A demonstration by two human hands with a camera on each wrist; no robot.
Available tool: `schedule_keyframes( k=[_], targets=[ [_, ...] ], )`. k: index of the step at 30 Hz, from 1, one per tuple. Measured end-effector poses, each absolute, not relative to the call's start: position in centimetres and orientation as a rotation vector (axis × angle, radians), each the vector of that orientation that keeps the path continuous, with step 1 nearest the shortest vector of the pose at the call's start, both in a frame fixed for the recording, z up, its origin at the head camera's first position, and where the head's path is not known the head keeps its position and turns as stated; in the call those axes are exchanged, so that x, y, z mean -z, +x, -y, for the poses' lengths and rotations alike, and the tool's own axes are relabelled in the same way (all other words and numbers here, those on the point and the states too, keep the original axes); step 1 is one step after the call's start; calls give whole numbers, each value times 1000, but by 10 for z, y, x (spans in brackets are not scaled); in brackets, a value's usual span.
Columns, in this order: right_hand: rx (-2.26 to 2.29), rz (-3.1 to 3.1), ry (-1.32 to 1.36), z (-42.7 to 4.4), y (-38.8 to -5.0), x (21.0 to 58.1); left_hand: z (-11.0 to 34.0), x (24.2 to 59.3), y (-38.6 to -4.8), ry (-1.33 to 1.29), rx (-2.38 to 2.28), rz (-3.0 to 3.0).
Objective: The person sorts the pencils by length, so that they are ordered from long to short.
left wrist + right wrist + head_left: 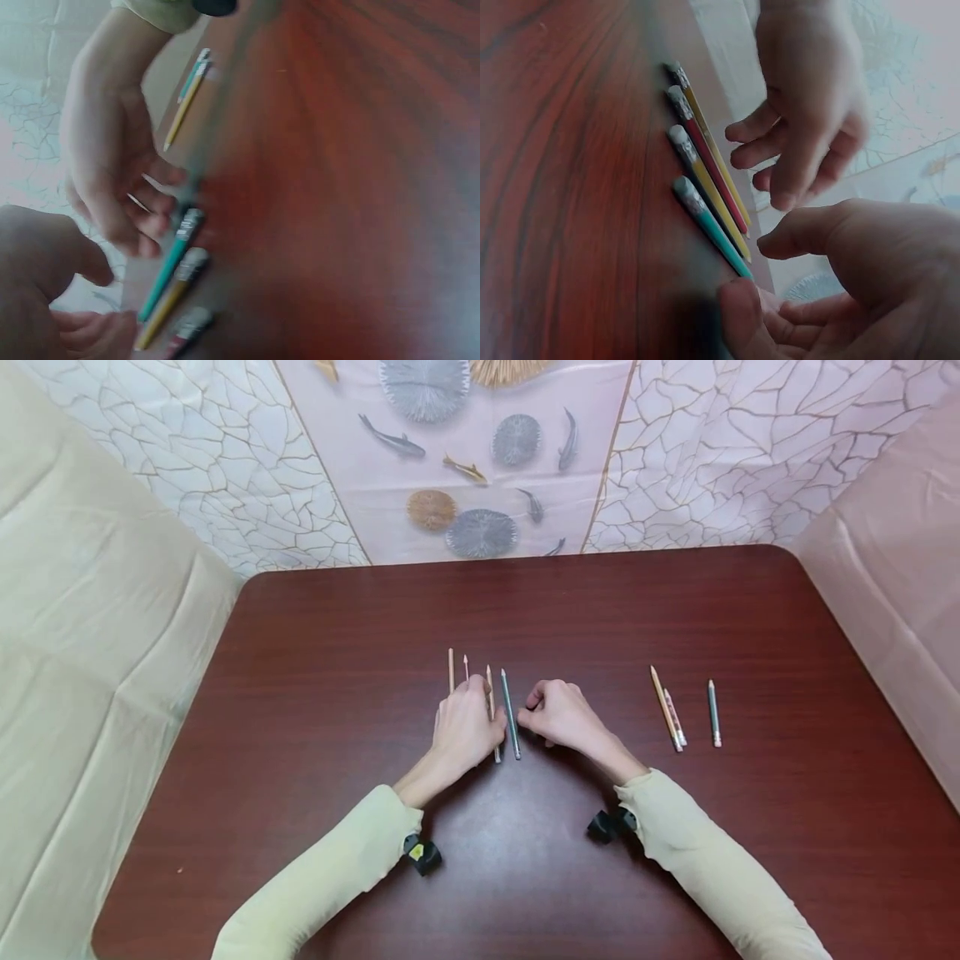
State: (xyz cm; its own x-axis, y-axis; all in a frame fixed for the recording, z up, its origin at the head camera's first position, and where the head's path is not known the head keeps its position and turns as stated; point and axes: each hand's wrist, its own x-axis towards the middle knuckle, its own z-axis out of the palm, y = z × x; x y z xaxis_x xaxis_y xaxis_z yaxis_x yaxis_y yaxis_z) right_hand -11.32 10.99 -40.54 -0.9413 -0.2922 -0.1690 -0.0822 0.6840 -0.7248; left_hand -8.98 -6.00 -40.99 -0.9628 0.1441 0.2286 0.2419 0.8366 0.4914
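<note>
Several eraser-tipped pencils lie side by side at mid-table: a teal one (513, 731) (718, 238), a yellow one (490, 681) (714, 201), a red one (707, 161) and another yellow one (451, 668) (718, 161). My left hand (465, 724) (814, 97) is over the row in the head view, its fingers loosely bent with nothing visible between them. Just right of the teal pencil is my right hand (566, 718) (112, 150), thumb and forefinger apart, holding nothing visible. Whether its fingertips touch the teal pencil's point is unclear.
Farther right on the brown table (345, 618) lie a yellow pencil (663, 702) and a short patterned one (674, 718) close together, with a teal pencil (713, 714) apart from them. Patterned cloth (480, 460) hangs behind the table's far edge.
</note>
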Motion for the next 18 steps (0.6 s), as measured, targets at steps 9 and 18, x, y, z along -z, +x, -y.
schedule_keyframes(
  k=[9, 18],
  targets=[
    [1297, -2637, -681, -125, -91, 396, 57, 431, -90, -897, 1004, 1827],
    [1499, -2629, -789, -141, -81, 391, 39, 407, -90, -1021, 1203, 1410]
  ],
)
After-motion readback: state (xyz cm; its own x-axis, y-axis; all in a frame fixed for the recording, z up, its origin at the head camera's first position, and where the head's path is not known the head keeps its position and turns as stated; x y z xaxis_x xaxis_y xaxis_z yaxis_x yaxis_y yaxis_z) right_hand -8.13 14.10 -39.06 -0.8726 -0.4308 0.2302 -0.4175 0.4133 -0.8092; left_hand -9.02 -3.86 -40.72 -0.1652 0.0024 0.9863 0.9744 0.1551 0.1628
